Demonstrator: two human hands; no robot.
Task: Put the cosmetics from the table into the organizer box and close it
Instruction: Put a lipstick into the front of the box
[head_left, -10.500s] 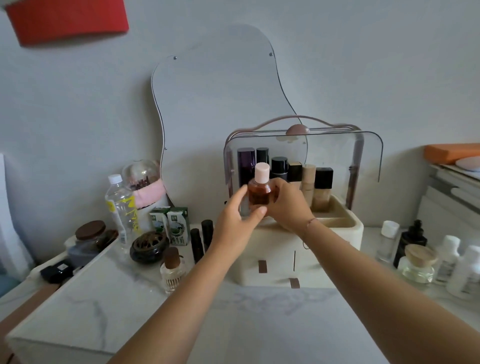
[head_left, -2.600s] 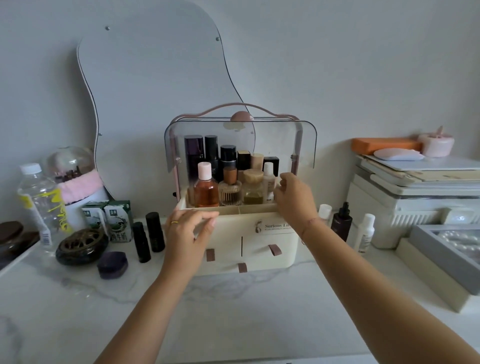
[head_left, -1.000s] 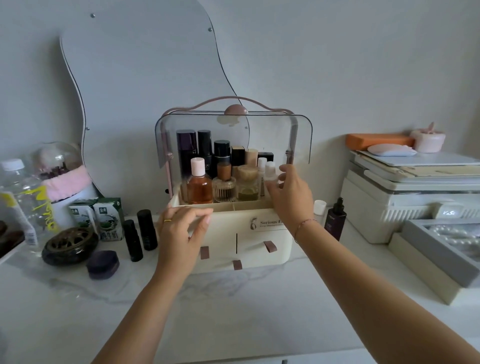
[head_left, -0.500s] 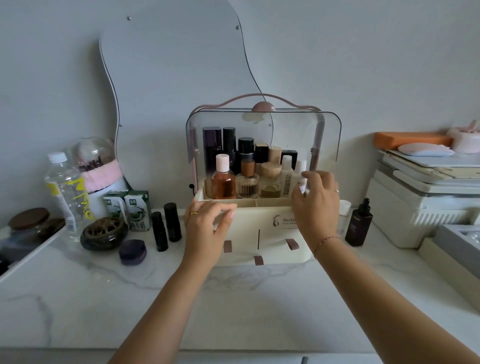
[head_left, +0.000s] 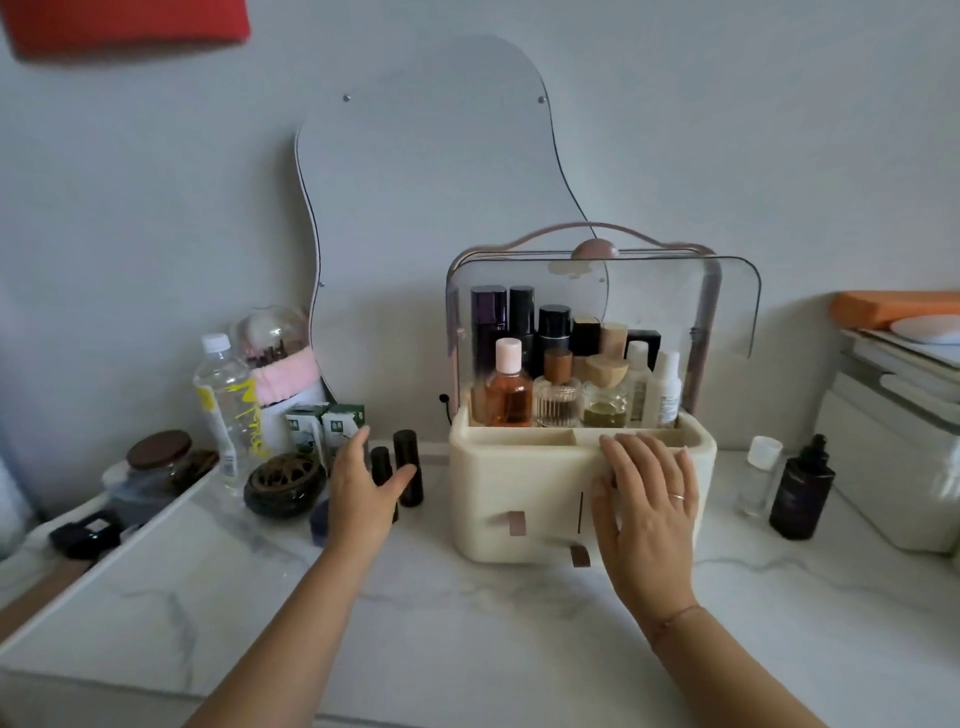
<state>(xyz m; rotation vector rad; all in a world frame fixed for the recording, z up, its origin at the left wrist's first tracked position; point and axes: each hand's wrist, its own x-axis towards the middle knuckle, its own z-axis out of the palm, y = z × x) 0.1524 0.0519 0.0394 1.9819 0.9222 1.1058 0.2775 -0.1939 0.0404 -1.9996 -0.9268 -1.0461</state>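
The cream organizer box (head_left: 519, 467) stands mid-table with its clear lid (head_left: 727, 301) raised; several bottles fill its top tray, among them an amber bottle with a pink cap (head_left: 508, 384). My right hand (head_left: 647, 499) lies flat against the box's front, fingers spread, holding nothing. My left hand (head_left: 363, 491) is open beside two dark tubes (head_left: 408, 475) left of the box, its thumb close to the taller one. A small purple compact (head_left: 319, 522) peeks out behind that hand. A dark dropper bottle (head_left: 800, 491) and a clear white-capped bottle (head_left: 759, 480) stand right of the box.
A wavy mirror (head_left: 436, 208) leans on the wall behind. At left are a water bottle (head_left: 226, 410), two green cartons (head_left: 324, 431), a dark incense burner (head_left: 285, 483) and a white tray (head_left: 130, 530) with dark items. White storage boxes (head_left: 893, 415) stand at right.
My left hand left the box's front and moved left to the dark tubes. My right hand dropped from the tray's bottles to the box's front. The view shifted left.
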